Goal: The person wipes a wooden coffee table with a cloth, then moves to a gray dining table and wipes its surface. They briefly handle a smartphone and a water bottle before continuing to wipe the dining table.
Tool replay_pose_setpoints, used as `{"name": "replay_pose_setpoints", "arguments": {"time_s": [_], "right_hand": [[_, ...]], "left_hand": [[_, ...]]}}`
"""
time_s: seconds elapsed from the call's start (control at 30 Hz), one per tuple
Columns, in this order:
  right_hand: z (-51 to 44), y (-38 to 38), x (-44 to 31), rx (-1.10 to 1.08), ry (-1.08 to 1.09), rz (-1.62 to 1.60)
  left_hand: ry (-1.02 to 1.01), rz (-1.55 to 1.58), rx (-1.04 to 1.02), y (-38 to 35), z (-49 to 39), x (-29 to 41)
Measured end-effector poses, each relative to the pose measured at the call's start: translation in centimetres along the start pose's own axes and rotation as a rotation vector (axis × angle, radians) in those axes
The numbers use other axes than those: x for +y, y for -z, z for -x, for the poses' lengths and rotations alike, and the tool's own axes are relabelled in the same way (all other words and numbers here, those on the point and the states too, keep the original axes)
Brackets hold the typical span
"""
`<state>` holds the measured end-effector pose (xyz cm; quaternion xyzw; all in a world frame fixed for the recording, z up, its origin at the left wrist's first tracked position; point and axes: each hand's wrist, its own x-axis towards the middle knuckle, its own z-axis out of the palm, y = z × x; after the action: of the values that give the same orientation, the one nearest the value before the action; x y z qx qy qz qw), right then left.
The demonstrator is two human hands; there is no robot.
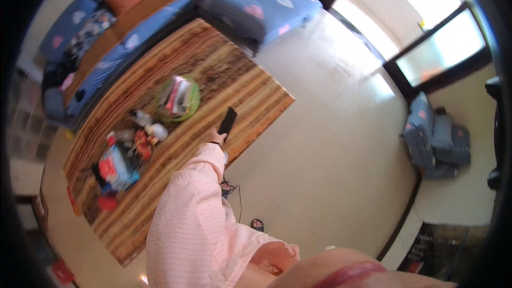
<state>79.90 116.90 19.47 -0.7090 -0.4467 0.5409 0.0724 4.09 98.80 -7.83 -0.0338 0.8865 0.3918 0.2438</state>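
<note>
My left hand [217, 137], at the end of a pale pink sleeve, grips the near end of a flat black mobile phone [228, 121]. Hand and phone are over the striped wooden table [256, 100], close to its long right edge. A round green basket [196, 98] holding papers or packets stands on the table to the left of the phone. My right hand is out of view. Below the sleeve's cuff a thin dark cable [240, 200] hangs down by the table edge, near a sandalled foot [257, 225].
Bottles, a blue and red packet [116, 168] and a red round item [107, 201] lie on the table's left part. A blue sofa [240, 0] with heart prints runs behind it. At right are open glass doors [440, 48] and a small blue armchair [436, 140].
</note>
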Motion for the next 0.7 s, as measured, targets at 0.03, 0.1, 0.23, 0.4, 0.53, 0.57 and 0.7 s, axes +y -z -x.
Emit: {"name": "replay_pose_setpoints", "arguments": {"time_s": [0.03, 0.1, 0.23, 0.4, 0.53, 0.57, 0.7], "right_hand": [[-1.5, 0.4, -1.2, -0.053, 0.040, 0.011], [-4.7, 0.5, -4.4, -0.170, 0.094, 0.054], [-8.5, -2.4, -12.6, -0.329, 0.236, 0.221], [-6.0, -9.8, -19.4, -0.621, 0.456, 0.273], [0.0, -18.0, -18.9, -0.880, 0.506, 0.396], [2.2, -20.5, -18.2, -0.980, 0.481, 0.425], [13.1, -30.9, -12.6, -1.257, 0.467, 0.619]], "left_hand": [[-0.035, 0.091, 0.129, -0.8, 2.0, -1.0], [-0.121, 0.110, 0.135, 0.6, 7.5, -3.3], [-0.085, 0.105, 0.486, 7.2, 26.6, -8.1], [-0.081, 0.161, 0.760, 18.7, 54.6, -15.8], [0.091, 0.841, 0.916, 27.3, 73.5, -19.1], [0.181, 1.003, 0.990, 29.1, 78.5, -19.8], [-0.303, 1.467, 1.227, 31.7, 92.5, -22.7]]}}
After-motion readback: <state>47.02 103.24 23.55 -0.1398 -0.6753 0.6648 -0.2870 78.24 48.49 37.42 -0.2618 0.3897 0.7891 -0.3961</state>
